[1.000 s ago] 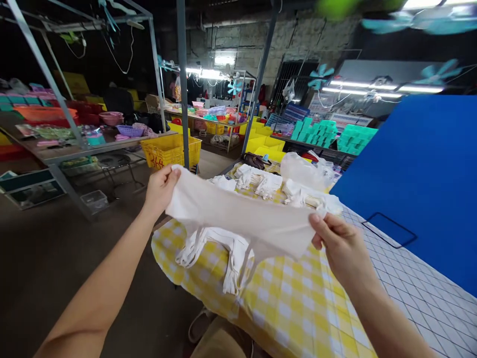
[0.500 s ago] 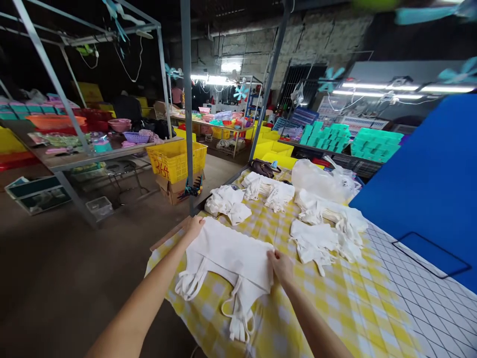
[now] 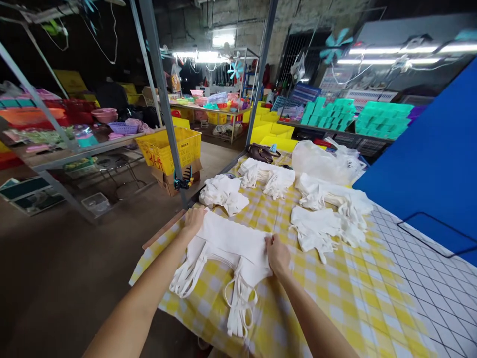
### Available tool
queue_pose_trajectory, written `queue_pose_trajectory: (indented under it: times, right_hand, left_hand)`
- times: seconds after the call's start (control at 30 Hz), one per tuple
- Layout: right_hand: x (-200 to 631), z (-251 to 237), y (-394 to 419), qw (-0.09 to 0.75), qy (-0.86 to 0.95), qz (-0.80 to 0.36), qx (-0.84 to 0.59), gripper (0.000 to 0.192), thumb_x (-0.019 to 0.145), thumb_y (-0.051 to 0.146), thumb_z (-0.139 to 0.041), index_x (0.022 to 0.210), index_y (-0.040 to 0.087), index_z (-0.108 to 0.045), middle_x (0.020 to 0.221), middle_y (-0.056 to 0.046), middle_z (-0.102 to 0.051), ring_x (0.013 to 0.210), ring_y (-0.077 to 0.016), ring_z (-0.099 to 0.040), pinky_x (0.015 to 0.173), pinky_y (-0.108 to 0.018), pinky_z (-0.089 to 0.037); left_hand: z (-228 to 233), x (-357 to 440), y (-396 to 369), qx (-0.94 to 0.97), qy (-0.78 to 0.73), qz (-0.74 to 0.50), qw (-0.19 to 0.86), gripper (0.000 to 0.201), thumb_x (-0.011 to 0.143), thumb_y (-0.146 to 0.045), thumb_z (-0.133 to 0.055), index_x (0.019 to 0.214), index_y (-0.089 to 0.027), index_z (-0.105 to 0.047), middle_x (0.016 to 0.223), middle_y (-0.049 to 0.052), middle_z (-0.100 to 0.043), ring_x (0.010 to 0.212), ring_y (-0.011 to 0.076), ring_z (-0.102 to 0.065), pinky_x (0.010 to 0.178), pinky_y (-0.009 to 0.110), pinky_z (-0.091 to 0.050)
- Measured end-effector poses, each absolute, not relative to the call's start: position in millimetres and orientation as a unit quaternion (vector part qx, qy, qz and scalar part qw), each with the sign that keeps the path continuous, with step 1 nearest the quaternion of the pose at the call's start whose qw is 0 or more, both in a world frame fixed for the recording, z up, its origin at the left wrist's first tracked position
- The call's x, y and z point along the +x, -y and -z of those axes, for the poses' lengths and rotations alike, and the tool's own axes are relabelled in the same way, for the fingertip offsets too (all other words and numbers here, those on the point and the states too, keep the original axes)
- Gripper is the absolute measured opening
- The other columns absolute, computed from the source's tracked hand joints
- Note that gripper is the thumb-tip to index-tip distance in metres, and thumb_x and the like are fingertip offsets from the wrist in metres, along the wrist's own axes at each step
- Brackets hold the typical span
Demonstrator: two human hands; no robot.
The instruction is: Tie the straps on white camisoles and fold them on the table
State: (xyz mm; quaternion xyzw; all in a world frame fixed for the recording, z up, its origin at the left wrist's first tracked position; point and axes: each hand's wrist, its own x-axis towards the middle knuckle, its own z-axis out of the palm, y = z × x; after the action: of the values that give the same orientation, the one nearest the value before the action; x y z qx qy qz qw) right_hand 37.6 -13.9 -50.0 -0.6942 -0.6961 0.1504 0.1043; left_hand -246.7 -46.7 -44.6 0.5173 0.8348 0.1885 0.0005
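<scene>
A white strappy top [image 3: 233, 242] lies on the yellow checked tablecloth [image 3: 320, 303], its wide band away from me and its thin straps toward me. It seems to rest on more of the same, as several straps hang together. My left hand [image 3: 194, 222] is closed on the band's far left corner. At the right end of the band, my right hand [image 3: 278, 254] pinches the edge between thumb and fingers. A crumpled white garment [image 3: 224, 193] lies just beyond my left hand. To the right of my right hand is another loose white garment [image 3: 315, 229].
Stacked white garments [image 3: 266, 176] and a second stack [image 3: 335, 195] lie farther back, near a clear plastic bag [image 3: 316, 161] and a dark handbag [image 3: 261, 152]. A metal post [image 3: 164, 94] rises at the table's left edge. A blue panel [image 3: 425, 164] and white grid [image 3: 410, 273] border the right.
My view has turned slightly and tilted down. Both hands keep hold of the top's ends, and the band's lower edge and straps lie a little differently.
</scene>
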Motion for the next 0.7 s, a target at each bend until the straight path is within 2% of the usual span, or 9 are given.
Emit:
queue_pose_trajectory:
  times: [0.13,0.2,0.3,0.37,0.47,0.57,0.7]
  right_hand:
    - [47,49,13,0.086,0.711,-0.149,-0.682,0.032,0.09,0.038,-0.035,0.107,0.016,-0.05,0.089,-0.011,-0.065,0.083,-0.0226,-0.061,0.066,-0.03,-0.039]
    - [54,48,13,0.093,0.723,-0.147,-0.669,0.033,0.089,0.036,-0.037,0.112,0.015,-0.048,0.092,-0.011,-0.064,0.085,-0.0233,-0.061,0.068,-0.03,-0.039]
    - [66,46,22,0.146,0.756,-0.107,-0.629,0.032,0.087,0.027,-0.039,0.114,0.012,-0.047,0.102,-0.015,-0.06,0.092,-0.0249,-0.058,0.074,-0.032,-0.04]
    - [72,45,32,0.182,0.785,-0.071,-0.588,0.031,0.086,0.023,-0.039,0.112,0.013,-0.05,0.106,-0.015,-0.057,0.095,-0.0259,-0.055,0.077,-0.034,-0.041]
    - [77,45,45,0.193,0.823,-0.042,-0.533,0.031,0.086,0.022,-0.038,0.113,0.015,-0.053,0.108,-0.014,-0.056,0.098,-0.0264,-0.052,0.082,-0.037,-0.04]
    - [79,48,48,0.158,0.859,-0.044,-0.485,0.035,0.088,0.023,-0.037,0.118,0.017,-0.053,0.122,-0.012,-0.052,0.11,-0.0256,-0.047,0.089,-0.037,-0.038]
    - [81,57,46,0.084,0.888,-0.078,-0.445,0.038,0.092,0.03,-0.032,0.124,0.021,-0.051,0.136,-0.006,-0.043,0.124,-0.0238,-0.037,0.095,-0.04,-0.034]
  left_hand:
    - [40,-247,51,0.513,-0.849,-0.125,0.016,0.026,0.088,-0.032,-0.043,0.1,-0.014,-0.056,0.087,0.015,-0.063,0.084,0.0274,-0.061,0.069,0.033,-0.043]
    - [34,-245,57,0.516,-0.851,-0.101,-0.012,0.029,0.088,-0.034,-0.042,0.107,-0.014,-0.052,0.098,0.016,-0.06,0.09,0.0271,-0.059,0.073,0.034,-0.042]
    - [23,-237,73,0.544,-0.829,-0.091,-0.092,0.031,0.086,-0.029,-0.046,0.113,-0.014,-0.048,0.106,0.016,-0.055,0.1,0.0285,-0.052,0.08,0.036,-0.04]
    - [17,-223,90,0.581,-0.799,-0.118,-0.104,0.027,0.085,-0.024,-0.047,0.11,-0.015,-0.051,0.105,0.014,-0.054,0.101,0.0282,-0.049,0.083,0.037,-0.038]
    - [14,-188,124,0.663,-0.726,-0.183,-0.002,0.016,0.084,-0.022,-0.048,0.096,-0.017,-0.057,0.096,0.008,-0.056,0.094,0.0221,-0.052,0.083,0.033,-0.04]
    - [19,-148,163,0.765,-0.6,-0.188,0.14,0.011,0.083,-0.018,-0.049,0.089,-0.019,-0.059,0.092,0.003,-0.057,0.091,0.017,-0.053,0.082,0.029,-0.042]
    - [25,-121,199,0.835,-0.517,-0.108,0.151,0.028,0.078,-0.005,-0.045,0.098,-0.021,-0.057,0.111,0.004,-0.054,0.099,0.0183,-0.05,0.085,0.031,-0.041]
